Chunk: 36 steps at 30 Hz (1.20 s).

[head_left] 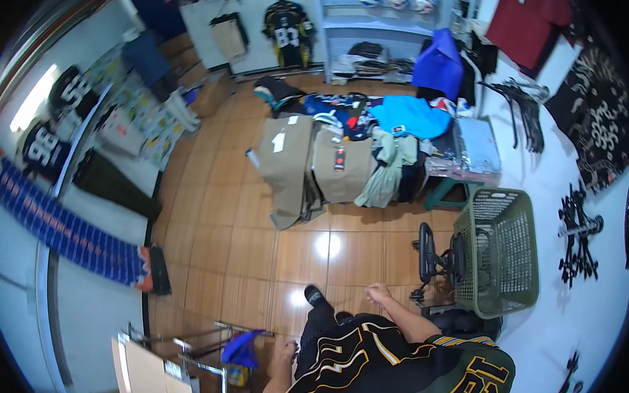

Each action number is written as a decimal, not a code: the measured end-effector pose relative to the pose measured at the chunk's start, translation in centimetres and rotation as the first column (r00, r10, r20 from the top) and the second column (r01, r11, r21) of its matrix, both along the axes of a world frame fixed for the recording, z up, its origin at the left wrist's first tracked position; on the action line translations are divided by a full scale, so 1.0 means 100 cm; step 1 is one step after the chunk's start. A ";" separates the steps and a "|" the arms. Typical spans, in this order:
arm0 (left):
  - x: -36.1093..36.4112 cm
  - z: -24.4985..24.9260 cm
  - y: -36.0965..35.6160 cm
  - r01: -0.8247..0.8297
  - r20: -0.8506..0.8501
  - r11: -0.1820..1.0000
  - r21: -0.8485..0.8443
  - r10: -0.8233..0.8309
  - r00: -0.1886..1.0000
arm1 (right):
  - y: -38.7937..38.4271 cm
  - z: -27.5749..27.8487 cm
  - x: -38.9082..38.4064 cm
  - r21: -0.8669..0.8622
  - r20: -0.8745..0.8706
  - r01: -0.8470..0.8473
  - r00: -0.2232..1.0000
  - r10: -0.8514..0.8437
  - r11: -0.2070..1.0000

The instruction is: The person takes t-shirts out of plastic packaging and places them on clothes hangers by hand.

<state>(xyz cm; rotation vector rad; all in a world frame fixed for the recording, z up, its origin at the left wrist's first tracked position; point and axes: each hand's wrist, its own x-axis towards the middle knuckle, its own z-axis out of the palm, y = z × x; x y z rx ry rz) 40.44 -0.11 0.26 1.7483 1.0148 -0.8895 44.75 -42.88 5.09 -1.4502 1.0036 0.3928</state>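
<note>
My right hand (377, 294) is out in front of my body over the tiled floor (247, 264), its fingers curled in and nothing visible in them. My left hand (290, 350) hangs low beside my dark trousers, fingers bent inward, with no object showing in it. Nearest to that hand are a metal-framed rack (209, 365) and a purple cloth (242, 348) hanging on it. I wear a black and green jersey (419, 376) with yellow lines, and one dark shoe (314, 295) shows ahead of me.
Ahead lie heaped clothes, including khaki trousers (286, 163) and a bright blue garment (411, 116). A green basket (500, 256) stands at right beside a black wheeled frame (436, 256). A long blue scarf (71, 219) and jerseys (287, 33) hang along the walls.
</note>
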 end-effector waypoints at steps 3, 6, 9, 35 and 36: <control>0.072 0.021 -0.023 0.034 0.082 0.999 -0.013 -0.033 0.996 | -0.004 -0.007 -0.009 0.007 -0.006 0.101 0.995 -0.101 0.995; 0.136 0.022 -0.042 0.139 0.133 0.989 -0.053 -0.131 0.982 | -0.016 -0.015 -0.009 0.060 -0.124 0.162 0.980 -0.154 0.985; 0.198 0.050 -0.064 0.356 0.077 0.934 0.024 -0.356 0.931 | -0.020 0.010 0.002 -0.133 -0.314 0.176 0.926 -0.210 0.975; 0.533 0.031 -0.354 0.785 0.197 0.589 -0.194 -0.761 0.619 | -0.173 -0.028 0.203 -0.014 -0.042 0.779 0.626 -0.778 0.627; 0.538 0.033 -0.367 0.782 0.161 0.596 -0.180 -0.767 0.622 | -0.198 -0.031 0.210 -0.013 -0.045 0.780 0.624 -0.780 0.625</control>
